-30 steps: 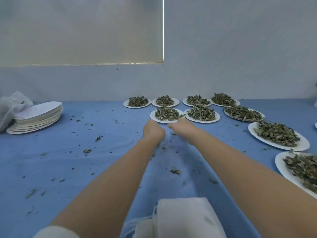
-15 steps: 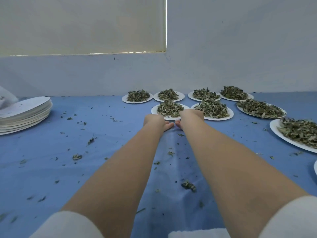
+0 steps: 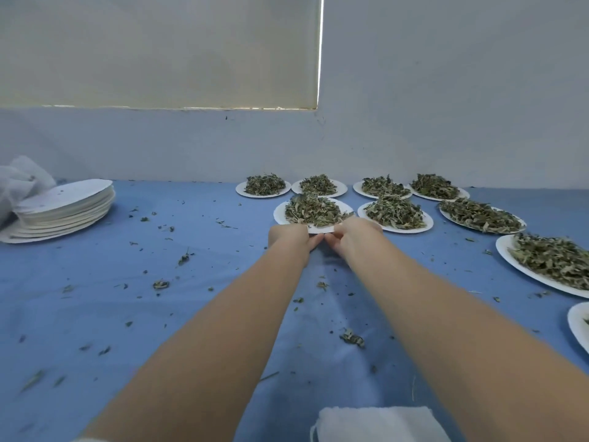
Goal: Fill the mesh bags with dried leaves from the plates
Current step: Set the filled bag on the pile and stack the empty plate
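Pinching the near rim of a paper plate of dried leaves: left hand and right hand, mid-table toward the far edge; white mesh bag at the near edge.

We face a pale grey-white wall filling the upper half of the frame. In the upper left hangs a cream roller blind, with thin bright daylight leaking along its right and bottom edges. Below, a blue cloth covers the work surface across the lower frame, meeting the wall.
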